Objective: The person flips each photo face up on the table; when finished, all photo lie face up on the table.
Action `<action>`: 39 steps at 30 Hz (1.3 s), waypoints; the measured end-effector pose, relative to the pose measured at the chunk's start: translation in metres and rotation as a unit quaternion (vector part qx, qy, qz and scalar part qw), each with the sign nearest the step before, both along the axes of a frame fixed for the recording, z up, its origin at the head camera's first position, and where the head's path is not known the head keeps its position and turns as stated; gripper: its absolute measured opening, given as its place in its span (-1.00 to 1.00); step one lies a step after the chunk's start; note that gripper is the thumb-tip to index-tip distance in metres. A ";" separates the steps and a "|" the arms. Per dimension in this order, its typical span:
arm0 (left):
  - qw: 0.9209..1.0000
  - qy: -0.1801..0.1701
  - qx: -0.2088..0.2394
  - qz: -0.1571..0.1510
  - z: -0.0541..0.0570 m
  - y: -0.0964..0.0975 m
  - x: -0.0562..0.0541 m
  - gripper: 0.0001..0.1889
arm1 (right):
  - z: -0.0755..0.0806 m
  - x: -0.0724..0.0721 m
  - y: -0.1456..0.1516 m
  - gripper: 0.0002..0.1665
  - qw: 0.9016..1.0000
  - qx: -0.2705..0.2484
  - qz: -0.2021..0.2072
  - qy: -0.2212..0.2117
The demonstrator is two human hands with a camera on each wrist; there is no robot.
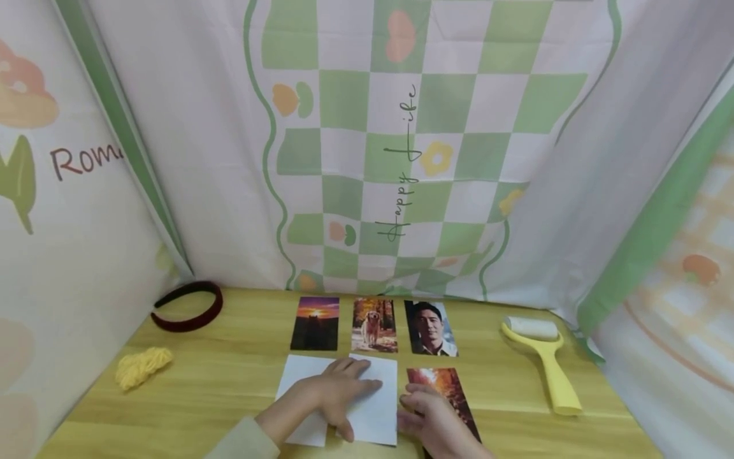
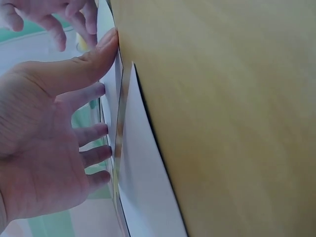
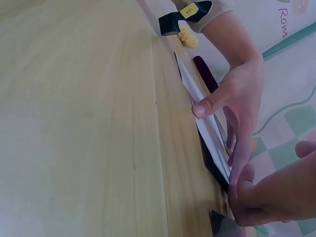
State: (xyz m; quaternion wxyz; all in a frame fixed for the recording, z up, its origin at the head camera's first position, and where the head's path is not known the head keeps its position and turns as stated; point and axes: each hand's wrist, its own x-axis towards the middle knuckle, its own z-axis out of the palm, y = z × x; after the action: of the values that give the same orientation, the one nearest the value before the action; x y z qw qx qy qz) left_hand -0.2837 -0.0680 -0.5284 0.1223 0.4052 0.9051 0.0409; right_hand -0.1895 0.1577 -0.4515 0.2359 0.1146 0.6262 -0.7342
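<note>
Fingers spread, left hand is resting on a white card; I am seeing right hand beside it, fingers loosely apart.

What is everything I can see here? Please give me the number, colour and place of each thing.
headband: 1, dark red, far left of table
yarn bundle: 1, yellow, left, nearer than headband
sunset photo: 1, purple and orange, far row, left
dog photo: 1, autumn tones, far row, middle
portrait photo: 1, dark and light, far row, right
white cards: 2, white, near row
near photo: 1, red-orange, right of white cards
roller: 1, yellow and white, right
table: 1, light wood, beneath
patterned cloth: count unclear, white and green, back and sides
sleeve: 1, pale, left arm
strap: 1, black, yellow label, left wrist
left grip: 1, bare hand, on white cards
right grip: 1, bare hand, over near photo
</note>
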 end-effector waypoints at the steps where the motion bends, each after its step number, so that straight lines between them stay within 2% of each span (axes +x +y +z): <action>1: 1.000 -0.001 0.001 0.000 0.001 0.000 0.000 0.20 | -0.002 -0.002 0.002 -0.16 1.000 0.001 0.005 0.003; 11: 1.000 -0.005 0.002 0.003 0.000 0.002 -0.002 0.28 | -0.007 -0.010 0.009 -0.03 0.999 -0.014 0.038 0.032; 12: 1.000 -0.010 -0.002 0.009 0.008 0.003 0.003 0.29 | -0.006 -0.010 0.009 0.00 0.998 -0.022 0.041 0.029; 17: 0.999 -0.012 -0.001 0.034 0.029 0.008 0.018 0.39 | -0.003 -0.010 0.010 0.10 0.995 -0.075 0.069 0.020; 18: 0.999 -0.016 0.000 0.043 0.036 0.010 0.023 0.41 | -0.004 -0.010 0.011 0.13 0.993 -0.084 0.075 0.021; 19: 0.999 -0.021 0.009 0.047 0.035 0.010 0.024 0.44 | -0.005 -0.010 0.011 0.14 0.992 -0.091 0.082 0.027; 22: 0.996 -0.043 0.037 0.062 0.047 0.013 0.031 0.49 | -0.011 -0.009 0.013 0.16 0.988 -0.095 0.112 0.055; 23: 0.996 -0.045 0.048 0.059 0.048 0.013 0.032 0.49 | -0.012 -0.009 0.014 0.16 0.986 -0.092 0.124 0.067; 24: 0.995 -0.053 0.063 0.063 0.054 0.013 0.034 0.49 | -0.014 -0.009 0.015 0.16 0.984 -0.089 0.135 0.077; 28: 0.989 -0.071 0.118 0.055 0.061 0.013 0.039 0.47 | -0.019 -0.009 0.017 0.12 0.973 -0.075 0.184 0.121; 30: 0.986 -0.082 0.135 0.061 0.066 0.014 0.043 0.47 | -0.019 -0.009 0.017 0.12 0.967 -0.077 0.201 0.134; 35: 0.974 -0.120 0.174 0.083 0.071 0.016 0.044 0.42 | -0.016 -0.010 0.017 0.10 0.961 -0.078 0.227 0.138; 39: 0.962 -0.149 0.216 0.077 0.071 0.014 0.040 0.39 | -0.015 -0.009 0.014 0.06 0.961 -0.060 0.234 0.133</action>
State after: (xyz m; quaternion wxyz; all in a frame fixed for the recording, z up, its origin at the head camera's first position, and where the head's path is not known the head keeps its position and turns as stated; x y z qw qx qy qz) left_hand -0.2438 -0.0540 -0.4574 0.1624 0.3405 0.8747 0.3044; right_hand -0.1987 0.1717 -0.4663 0.3225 -0.1482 0.6162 -0.7031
